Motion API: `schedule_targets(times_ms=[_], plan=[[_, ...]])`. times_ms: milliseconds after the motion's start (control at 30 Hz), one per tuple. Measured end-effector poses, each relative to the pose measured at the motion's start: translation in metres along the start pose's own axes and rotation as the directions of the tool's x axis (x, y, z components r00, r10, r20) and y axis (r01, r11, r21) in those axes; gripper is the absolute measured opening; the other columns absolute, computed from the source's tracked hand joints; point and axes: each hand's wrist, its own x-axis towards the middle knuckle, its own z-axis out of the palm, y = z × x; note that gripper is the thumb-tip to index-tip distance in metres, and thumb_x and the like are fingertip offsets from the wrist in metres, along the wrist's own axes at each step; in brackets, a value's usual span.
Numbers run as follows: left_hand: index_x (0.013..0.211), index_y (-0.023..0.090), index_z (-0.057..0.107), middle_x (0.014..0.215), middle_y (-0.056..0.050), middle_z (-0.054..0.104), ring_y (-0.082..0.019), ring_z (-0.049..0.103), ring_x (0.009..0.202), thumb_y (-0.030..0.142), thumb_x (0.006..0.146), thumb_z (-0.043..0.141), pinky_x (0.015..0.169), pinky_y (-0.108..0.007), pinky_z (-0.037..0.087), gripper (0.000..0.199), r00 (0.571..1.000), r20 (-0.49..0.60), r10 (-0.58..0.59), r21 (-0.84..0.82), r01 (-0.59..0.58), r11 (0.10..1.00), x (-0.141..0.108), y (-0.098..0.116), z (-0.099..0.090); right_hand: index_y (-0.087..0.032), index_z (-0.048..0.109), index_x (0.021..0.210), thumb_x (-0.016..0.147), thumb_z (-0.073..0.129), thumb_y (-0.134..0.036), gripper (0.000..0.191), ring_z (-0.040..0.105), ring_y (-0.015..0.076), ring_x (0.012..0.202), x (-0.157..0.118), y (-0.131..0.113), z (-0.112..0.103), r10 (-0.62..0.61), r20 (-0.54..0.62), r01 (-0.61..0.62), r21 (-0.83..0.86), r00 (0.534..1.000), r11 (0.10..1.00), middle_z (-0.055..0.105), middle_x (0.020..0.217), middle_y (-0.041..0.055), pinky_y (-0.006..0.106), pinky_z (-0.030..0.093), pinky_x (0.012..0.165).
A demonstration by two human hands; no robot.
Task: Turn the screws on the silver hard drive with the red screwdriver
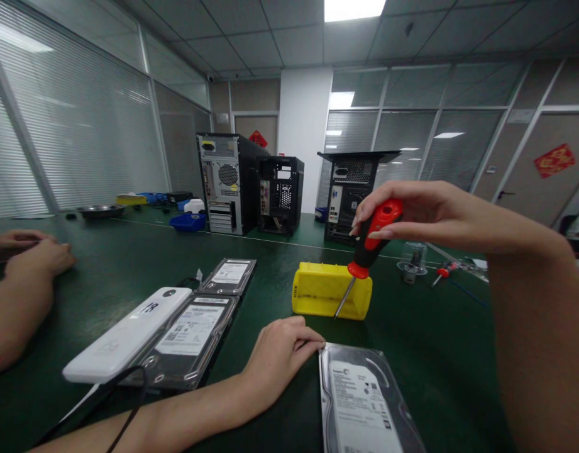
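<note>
drive (359,402) points away, screwdriver (371,239) down-left

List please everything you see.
Hard drives: 3, silver, one front, two left
Flat device: 1, white, left
Bin: 1, yellow, centre
Computer cases: 3, black, grey, back
Trays: several, blue, back
Dish: 1, silver, back left
Jar: 1, clear, right
Small tools: count unclear, partly red, right
Cables: count unclear, black, white, front left
Table: 1, green, beneath
Door signs: 2, red, back
Screwdriver: 1, red, black, before bin
Other person's hands: 2, left edge
Left hand: 1, front drive's corner
Right hand: 1, on screwdriver
</note>
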Motion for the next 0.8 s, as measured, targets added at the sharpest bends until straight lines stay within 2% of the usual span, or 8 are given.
schedule_targets(times_ms=[333, 633, 800], plan=[[0.091, 0.024, 0.075, 0.072, 0.001, 0.064, -0.014, 0.056, 0.066, 0.020, 0.089, 0.061, 0.059, -0.022, 0.035, 0.015, 0.999, 0.018, 0.026, 0.002, -0.026, 1.000, 0.0020, 0.0012, -0.0005, -0.026, 0.062, 0.106, 0.084, 0.061, -0.028, 0.022, 0.060, 0.0169, 0.096, 0.0026, -0.0027, 0.0019, -0.011, 0.018, 0.011, 0.019, 1.000, 1.000, 0.062, 0.103, 0.0010, 0.027, 0.053, 0.079], [0.089, 0.024, 0.075, 0.071, 0.002, 0.064, -0.013, 0.056, 0.065, 0.019, 0.088, 0.062, 0.059, -0.021, 0.035, 0.014, 1.000, 0.027, 0.001, -0.030, 0.000, 1.000, 0.0021, 0.0005, 0.0015, -0.025, 0.061, 0.107, 0.085, 0.061, -0.029, 0.022, 0.060, 0.0148, 0.095, 0.0013, -0.0028, 0.0007, -0.035, 0.020, 0.035, 0.026, 0.999, 0.999, 0.062, 0.103, 0.0006, 0.023, 0.054, 0.078], [0.091, 0.025, 0.075, 0.071, 0.002, 0.062, -0.013, 0.056, 0.067, 0.022, 0.091, 0.059, 0.060, -0.021, 0.035, 0.016, 0.999, 0.045, 0.012, -0.039, -0.010, 0.999, 0.0016, -0.0013, 0.0015, -0.025, 0.059, 0.108, 0.086, 0.059, -0.028, 0.022, 0.060, 0.0143, 0.097, -0.0006, -0.0022, -0.0013, -0.047, 0.041, 0.046, 0.011, 0.998, 0.999, 0.061, 0.105, -0.0003, 0.022, 0.054, 0.079]])
